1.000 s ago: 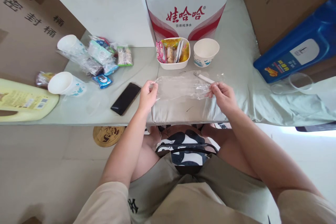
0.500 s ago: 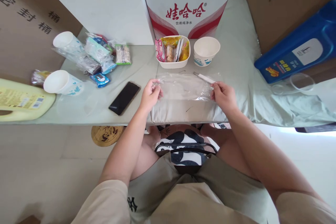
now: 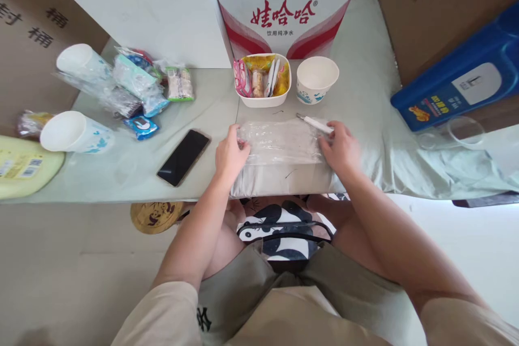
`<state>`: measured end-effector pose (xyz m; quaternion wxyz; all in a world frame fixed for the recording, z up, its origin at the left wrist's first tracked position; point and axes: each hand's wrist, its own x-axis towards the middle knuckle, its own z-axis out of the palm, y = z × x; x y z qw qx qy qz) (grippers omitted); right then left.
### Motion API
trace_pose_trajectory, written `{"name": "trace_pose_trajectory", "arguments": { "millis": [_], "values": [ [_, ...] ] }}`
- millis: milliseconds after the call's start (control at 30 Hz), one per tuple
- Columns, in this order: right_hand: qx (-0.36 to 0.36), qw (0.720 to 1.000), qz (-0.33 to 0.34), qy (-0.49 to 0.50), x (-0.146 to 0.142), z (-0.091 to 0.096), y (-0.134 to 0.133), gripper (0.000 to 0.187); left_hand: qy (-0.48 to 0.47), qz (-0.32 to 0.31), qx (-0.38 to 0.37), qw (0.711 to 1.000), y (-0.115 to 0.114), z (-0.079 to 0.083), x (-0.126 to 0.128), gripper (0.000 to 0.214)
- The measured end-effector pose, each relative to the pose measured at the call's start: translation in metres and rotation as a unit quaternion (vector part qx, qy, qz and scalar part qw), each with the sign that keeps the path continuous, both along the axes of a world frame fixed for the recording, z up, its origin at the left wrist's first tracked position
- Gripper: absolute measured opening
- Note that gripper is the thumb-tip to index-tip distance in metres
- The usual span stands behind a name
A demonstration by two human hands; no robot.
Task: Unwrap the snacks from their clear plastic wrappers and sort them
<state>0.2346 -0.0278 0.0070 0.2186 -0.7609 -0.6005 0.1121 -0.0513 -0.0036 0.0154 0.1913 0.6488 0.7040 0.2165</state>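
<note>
A cloth-covered tabletop (image 3: 219, 100) carries everything. At its back stands a white box (image 3: 284, 16) with red lettering; at the right, a blue bottle (image 3: 454, 73) leans against a brown carton (image 3: 446, 21). The clear plastic bag (image 3: 279, 141) lies flat near the front edge, between the hands. Behind it sit a white tub (image 3: 263, 101) of packaged snacks and, just beside that, a paper bowl (image 3: 318, 77). The left hand (image 3: 239, 143) pinches the bag's left end; the right hand (image 3: 329, 138) touches its right end, grip unclear. Left of the left hand lies a phone (image 3: 184, 157). Smallest, a slim white tool (image 3: 317, 124) reaches the right fingers.
</note>
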Motion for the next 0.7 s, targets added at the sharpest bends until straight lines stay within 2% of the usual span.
{"name": "trace_pose_trajectory", "arguments": {
  "millis": [100,200,367,400,467,600,633,700],
  "values": [
    [0.036,0.995,0.049,-0.075,-0.007,0.003,-0.001,0.054,0.057,-0.013,0.026,0.998,-0.001,0.005,0.002,0.055],
    [0.047,0.984,0.121,-0.125,-0.011,0.006,-0.012,0.062,0.062,-0.047,0.030,0.997,0.003,0.005,0.001,0.063],
    [-0.065,0.960,0.235,-0.135,-0.008,0.010,-0.052,0.083,-0.008,-0.110,0.004,0.994,0.010,-0.001,-0.001,0.072],
    [-0.080,0.956,0.255,-0.121,-0.006,0.012,-0.058,0.083,-0.029,-0.132,0.001,0.991,0.010,-0.003,-0.001,0.072],
    [-0.066,0.957,0.272,-0.079,-0.005,0.017,-0.061,0.075,-0.079,-0.185,-0.007,0.979,0.010,-0.006,0.000,0.070],
    [0.006,0.959,0.279,0.040,-0.017,0.024,-0.036,0.071,-0.189,-0.267,-0.013,0.945,0.006,-0.009,0.009,0.064],
    [-0.008,0.956,0.287,0.065,-0.022,0.024,-0.027,0.069,-0.217,-0.281,-0.012,0.935,0.006,-0.009,0.012,0.062],
    [-0.071,0.946,0.298,0.104,-0.031,0.023,-0.015,0.047,-0.263,-0.292,0.004,0.920,0.005,-0.006,0.014,0.058]
  ]
}}
